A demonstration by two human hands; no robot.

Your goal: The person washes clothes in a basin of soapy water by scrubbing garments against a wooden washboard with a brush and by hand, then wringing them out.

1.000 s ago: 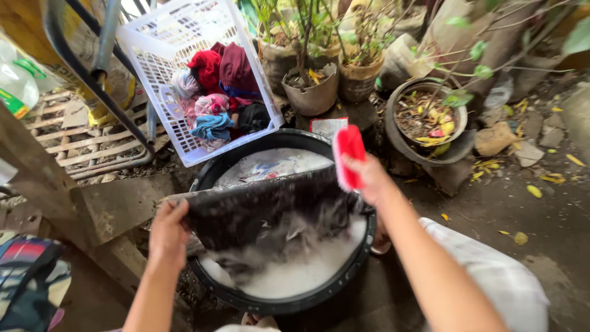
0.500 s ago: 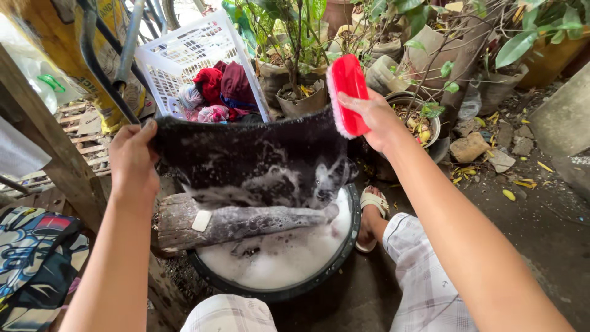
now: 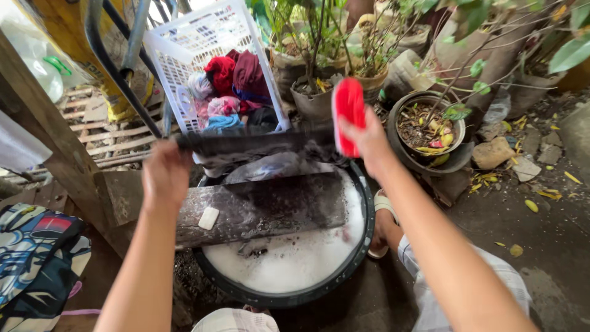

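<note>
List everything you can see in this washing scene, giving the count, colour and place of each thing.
dark wet cloth: one, black, stretched between both hands above the basin
scrub brush: one, red, in the right hand
basin: one, black, centre, full of white suds
wooden board: one, grey-brown, lying across the basin
soap bar: one, white, on the board's left part
laundry basket: one, white, tilted behind the basin, holding red, pink and blue clothes
plant pots: several, brown and dark, top right
patterned bag: one, multicoloured, lower left
left hand: gripping the cloth's left end
right hand: gripping brush and cloth
</note>
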